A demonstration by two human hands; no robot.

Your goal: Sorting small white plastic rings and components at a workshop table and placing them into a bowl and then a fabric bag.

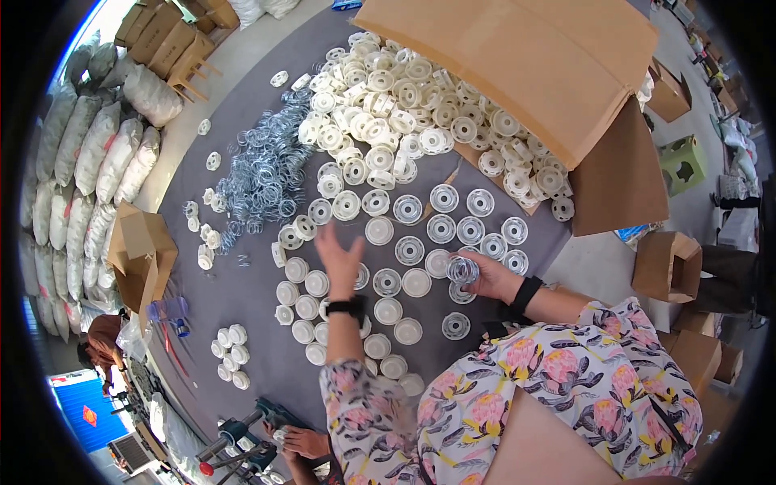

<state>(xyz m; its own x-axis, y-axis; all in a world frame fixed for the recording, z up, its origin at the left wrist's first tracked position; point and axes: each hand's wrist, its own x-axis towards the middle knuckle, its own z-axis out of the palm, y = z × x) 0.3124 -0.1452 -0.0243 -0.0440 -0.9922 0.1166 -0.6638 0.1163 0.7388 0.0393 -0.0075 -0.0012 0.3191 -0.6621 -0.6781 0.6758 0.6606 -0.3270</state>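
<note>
My left hand [339,260] hovers over the grey table with fingers spread, holding nothing, above rows of white round plastic caps [305,307]. My right hand [485,276] grips a small stack of metal rings [462,269] beside caps fitted with rings [443,229]. A big heap of white plastic caps [404,105] spills from a tipped cardboard box [525,56] at the far side. A pile of loose metal rings [263,174] lies to the far left.
A small group of white caps [229,356] sits near the left table edge [174,323]. Open cardboard boxes [137,250] and stuffed white sacks [89,162] stand at the left. Another person's hand [305,442] works a tool at the bottom. More boxes [667,267] and a green stool [681,162] stand right.
</note>
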